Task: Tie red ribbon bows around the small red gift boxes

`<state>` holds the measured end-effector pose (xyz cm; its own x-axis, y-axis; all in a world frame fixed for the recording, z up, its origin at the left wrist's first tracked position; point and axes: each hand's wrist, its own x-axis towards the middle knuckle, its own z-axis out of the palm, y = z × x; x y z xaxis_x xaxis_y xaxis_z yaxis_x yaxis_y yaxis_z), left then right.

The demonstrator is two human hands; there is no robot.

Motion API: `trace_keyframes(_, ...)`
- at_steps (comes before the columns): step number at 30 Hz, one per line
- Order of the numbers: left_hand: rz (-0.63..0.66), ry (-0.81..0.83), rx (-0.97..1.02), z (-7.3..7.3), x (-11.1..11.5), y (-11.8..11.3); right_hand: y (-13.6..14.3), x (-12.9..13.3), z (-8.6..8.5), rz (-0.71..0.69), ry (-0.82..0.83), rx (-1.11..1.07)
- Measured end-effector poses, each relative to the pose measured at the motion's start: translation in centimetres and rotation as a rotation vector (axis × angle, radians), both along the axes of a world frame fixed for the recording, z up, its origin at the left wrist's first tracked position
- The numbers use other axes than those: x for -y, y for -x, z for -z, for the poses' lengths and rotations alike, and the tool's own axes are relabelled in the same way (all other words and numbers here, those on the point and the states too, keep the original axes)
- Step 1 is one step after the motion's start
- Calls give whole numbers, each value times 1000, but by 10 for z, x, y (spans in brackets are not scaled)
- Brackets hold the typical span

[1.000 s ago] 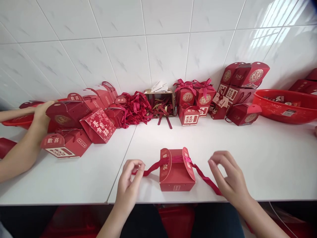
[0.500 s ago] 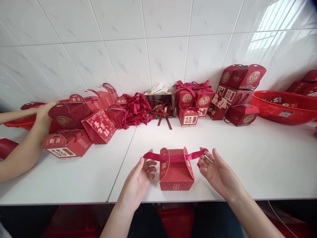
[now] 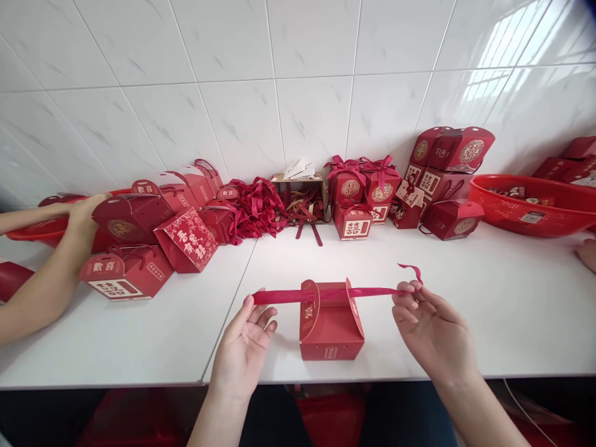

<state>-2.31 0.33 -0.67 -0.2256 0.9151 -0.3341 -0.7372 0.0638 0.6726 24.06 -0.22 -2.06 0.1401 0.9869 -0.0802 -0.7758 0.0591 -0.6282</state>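
Note:
A red paper gift box (image 3: 333, 335) stands upright near the table's front edge, its two rounded side flaps raised. Through both flaps runs a crimson ribbon (image 3: 375, 292), stretched almost level across the top. My left hand (image 3: 244, 344) pinches the ribbon's left end between thumb and finger, left of the box. On the other side my right hand (image 3: 435, 326) grips the ribbon close to its right end, and a short tail curls up above the fingers. Neither hand touches the box.
Along the tiled wall stand a heap of crimson ribbons (image 3: 258, 211), an open carton of strips (image 3: 305, 202), bow-tied boxes (image 3: 349, 186) and stacked boxes (image 3: 459, 149). A red basket (image 3: 535, 205) is at right. At left, another person's arm (image 3: 60, 267) reaches among boxes (image 3: 130, 273).
My hands have moved apart, drawing the ribbon from slack to taut through the flaps. The box stays in place. Another person's hand now shows at the right edge.

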Motion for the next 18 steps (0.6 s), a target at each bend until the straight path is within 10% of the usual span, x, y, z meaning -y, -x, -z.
trace_keyframes(9, 1, -41, -121, 4, 8, 2, 11, -9, 25, 260, -7, 342)
trace_keyframes(18, -113, -78, -282, 5, 8, 8, -11, -16, 44, 255, 72, 194)
